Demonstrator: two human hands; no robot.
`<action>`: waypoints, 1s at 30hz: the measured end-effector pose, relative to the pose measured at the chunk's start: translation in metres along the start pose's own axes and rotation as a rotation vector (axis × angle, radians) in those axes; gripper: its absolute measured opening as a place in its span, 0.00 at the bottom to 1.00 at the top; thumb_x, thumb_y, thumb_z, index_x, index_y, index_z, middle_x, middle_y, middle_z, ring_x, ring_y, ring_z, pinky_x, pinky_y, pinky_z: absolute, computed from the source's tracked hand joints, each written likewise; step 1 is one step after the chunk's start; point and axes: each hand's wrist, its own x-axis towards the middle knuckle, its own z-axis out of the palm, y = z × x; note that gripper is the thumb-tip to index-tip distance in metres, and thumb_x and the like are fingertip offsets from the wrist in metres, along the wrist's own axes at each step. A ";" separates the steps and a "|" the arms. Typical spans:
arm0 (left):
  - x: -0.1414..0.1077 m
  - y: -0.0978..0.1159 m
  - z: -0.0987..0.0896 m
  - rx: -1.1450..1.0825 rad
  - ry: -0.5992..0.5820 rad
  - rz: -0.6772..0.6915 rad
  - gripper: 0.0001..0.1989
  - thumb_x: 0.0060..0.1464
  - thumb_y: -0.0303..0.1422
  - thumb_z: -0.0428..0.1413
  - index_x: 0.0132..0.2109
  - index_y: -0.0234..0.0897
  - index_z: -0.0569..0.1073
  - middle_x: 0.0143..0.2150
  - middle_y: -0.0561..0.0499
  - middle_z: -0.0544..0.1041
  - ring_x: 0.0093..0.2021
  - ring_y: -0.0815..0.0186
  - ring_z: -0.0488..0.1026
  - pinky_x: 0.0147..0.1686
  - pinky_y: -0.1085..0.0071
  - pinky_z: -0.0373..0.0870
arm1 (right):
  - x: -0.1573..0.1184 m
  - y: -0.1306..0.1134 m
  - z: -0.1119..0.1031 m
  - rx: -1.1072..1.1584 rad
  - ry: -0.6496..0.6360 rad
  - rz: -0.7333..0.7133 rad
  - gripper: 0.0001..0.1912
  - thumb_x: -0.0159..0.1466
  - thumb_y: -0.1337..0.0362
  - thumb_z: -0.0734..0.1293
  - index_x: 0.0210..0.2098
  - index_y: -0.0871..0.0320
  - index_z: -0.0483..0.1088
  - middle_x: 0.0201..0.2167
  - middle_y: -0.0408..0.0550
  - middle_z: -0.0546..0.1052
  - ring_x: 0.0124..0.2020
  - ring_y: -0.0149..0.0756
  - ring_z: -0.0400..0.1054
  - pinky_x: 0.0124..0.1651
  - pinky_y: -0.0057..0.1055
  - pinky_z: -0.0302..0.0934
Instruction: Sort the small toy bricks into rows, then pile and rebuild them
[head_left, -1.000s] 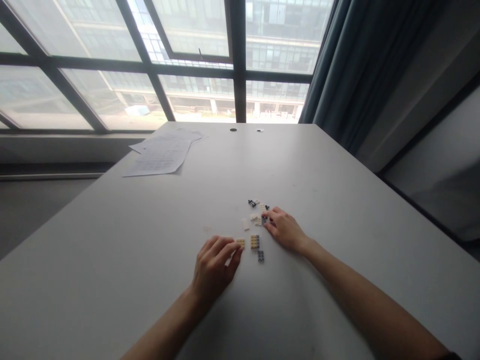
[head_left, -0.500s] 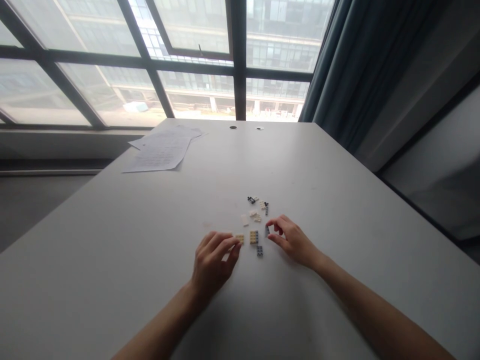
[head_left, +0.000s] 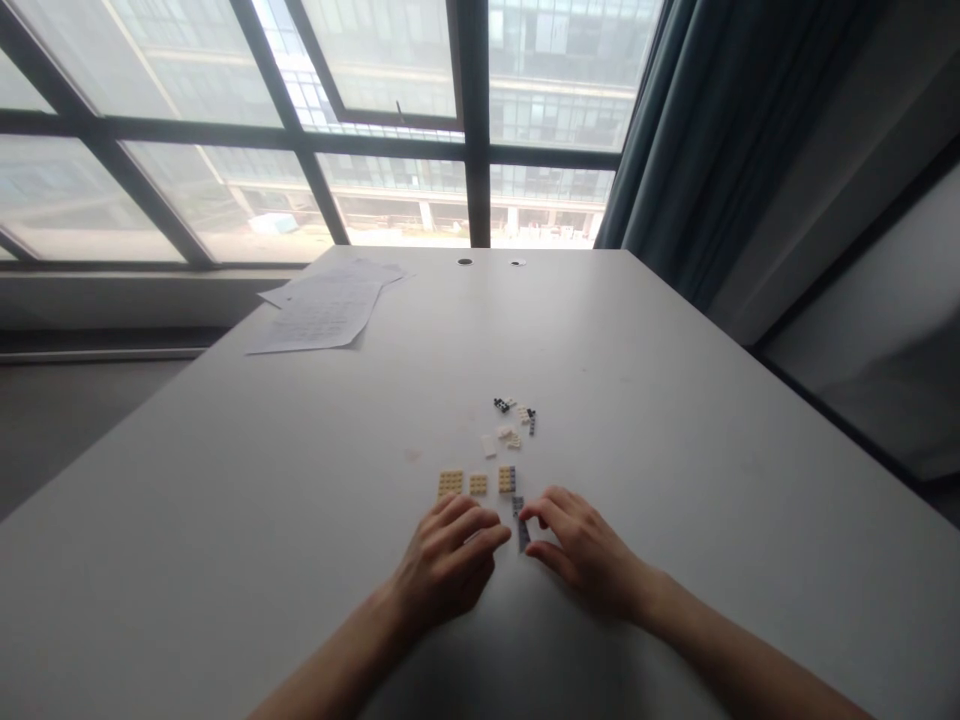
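Between the thumb and fingers of my right hand (head_left: 589, 545) is a dark grey toy building plate (head_left: 523, 538), long and narrow, standing against the tabletop. A small grey brick piece (head_left: 517, 505) lies just beyond it, partly hidden by my fingertips. My left hand (head_left: 454, 555) hovers to the left with loosely bent fingers, apparently holding nothing, its index fingertip close to the grey plate. Beyond the left hand lie a larger tan plate (head_left: 451, 482), a small tan plate (head_left: 478, 485) and a joined tan-and-grey block (head_left: 507, 480).
Farther out on the white table (head_left: 675, 420) are a white tile (head_left: 489, 446), several cream pieces (head_left: 510, 437) and black pieces (head_left: 501, 405). Printed papers (head_left: 322, 310) lie at the far left. Windows stand behind the table, a dark curtain (head_left: 690, 150) at right.
Both hands have drawn nearer to me, the right bringing the grey plate along. My left hand has left the small tan plate, and the larger tan plate now shows beside it.
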 end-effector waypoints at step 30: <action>-0.001 -0.006 0.003 0.029 -0.057 -0.052 0.11 0.53 0.22 0.53 0.43 0.39 0.71 0.34 0.48 0.76 0.33 0.66 0.68 0.36 0.67 0.66 | -0.002 0.001 0.007 -0.133 -0.086 -0.005 0.10 0.62 0.64 0.66 0.44 0.57 0.68 0.41 0.50 0.72 0.43 0.41 0.63 0.50 0.37 0.56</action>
